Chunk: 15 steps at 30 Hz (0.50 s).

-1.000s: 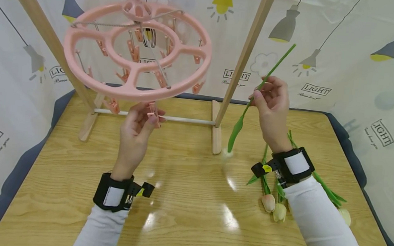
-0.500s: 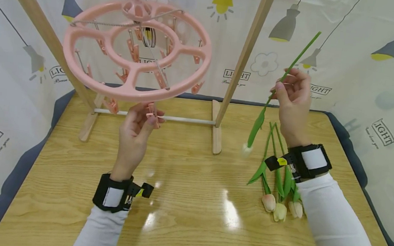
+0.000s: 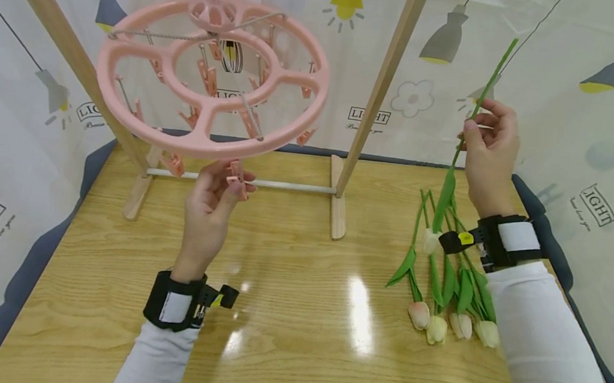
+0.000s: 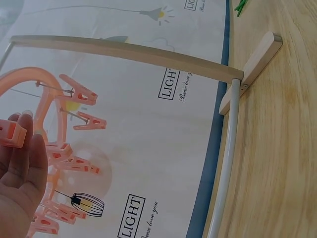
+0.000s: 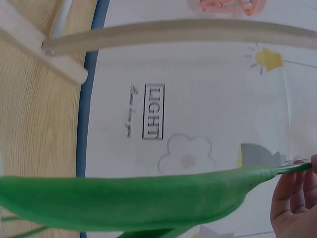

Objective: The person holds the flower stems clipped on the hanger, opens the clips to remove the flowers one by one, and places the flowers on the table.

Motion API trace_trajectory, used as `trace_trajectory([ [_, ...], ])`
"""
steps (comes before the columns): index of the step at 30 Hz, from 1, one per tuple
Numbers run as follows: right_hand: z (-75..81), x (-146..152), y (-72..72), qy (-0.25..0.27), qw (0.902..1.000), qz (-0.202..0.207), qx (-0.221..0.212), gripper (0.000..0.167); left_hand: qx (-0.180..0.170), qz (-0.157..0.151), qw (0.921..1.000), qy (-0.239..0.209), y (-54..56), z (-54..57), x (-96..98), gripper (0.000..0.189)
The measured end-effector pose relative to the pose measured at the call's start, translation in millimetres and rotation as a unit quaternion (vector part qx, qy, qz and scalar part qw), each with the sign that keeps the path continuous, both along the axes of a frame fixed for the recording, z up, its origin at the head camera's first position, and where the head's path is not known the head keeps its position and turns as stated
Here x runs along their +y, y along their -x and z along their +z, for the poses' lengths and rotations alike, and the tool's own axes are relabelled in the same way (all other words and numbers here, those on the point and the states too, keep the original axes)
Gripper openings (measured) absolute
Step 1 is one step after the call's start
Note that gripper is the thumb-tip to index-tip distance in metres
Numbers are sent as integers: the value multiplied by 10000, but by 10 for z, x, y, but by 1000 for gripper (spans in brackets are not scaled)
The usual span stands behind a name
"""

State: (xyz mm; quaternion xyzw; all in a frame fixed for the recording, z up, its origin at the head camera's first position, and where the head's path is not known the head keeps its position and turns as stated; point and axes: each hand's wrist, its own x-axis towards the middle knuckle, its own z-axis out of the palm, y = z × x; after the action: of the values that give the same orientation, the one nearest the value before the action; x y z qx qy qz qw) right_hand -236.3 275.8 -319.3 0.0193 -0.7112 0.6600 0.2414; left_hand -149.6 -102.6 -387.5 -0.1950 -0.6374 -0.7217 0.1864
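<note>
My left hand (image 3: 206, 216) pinches a pink clothespin (image 3: 236, 175) hanging under the front rim of a round pink clip hanger (image 3: 213, 146). In the left wrist view, the fingers curl beside that clothespin (image 4: 14, 134). Off to the right, my right hand (image 3: 491, 155) pinches the green stem of an artificial tulip (image 3: 492, 80) between thumb and fingers. This tulip hangs head down, its whitish bloom lowest and above the other stems. Its broad leaf (image 5: 129, 201) fills the lower right wrist view. Several more tulips (image 3: 435, 331) lie on the table under the right forearm.
A wooden frame (image 3: 382, 89) with a white crossbar (image 3: 291, 186) stands at the back of the table (image 3: 285, 334). Other pink clips (image 3: 176, 163) dangle from the hanger. A printed curtain (image 3: 565, 73) encloses the back and sides.
My right hand has moved rightward with the tulip, away from the hanger, and now hovers over the lying tulips. My left hand keeps its place at the clothespin.
</note>
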Motion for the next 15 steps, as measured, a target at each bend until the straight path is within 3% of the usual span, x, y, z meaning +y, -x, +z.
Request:
trace_trajectory([
  [4, -11, 161, 43, -1118, 9910, -454, -572, 36, 8, 46, 10000, 45, -5, -5, -17, 46],
  [8, -43, 343, 85, -2198, 9653, -832, -1142, 41, 59, 74, 9999, 102, -7, -13, -29, 46],
  [15, -147, 598, 172, -3263, 9232, -1241, -1604, 42, 61, 43, 10000, 30, -19, -25, -31, 42],
])
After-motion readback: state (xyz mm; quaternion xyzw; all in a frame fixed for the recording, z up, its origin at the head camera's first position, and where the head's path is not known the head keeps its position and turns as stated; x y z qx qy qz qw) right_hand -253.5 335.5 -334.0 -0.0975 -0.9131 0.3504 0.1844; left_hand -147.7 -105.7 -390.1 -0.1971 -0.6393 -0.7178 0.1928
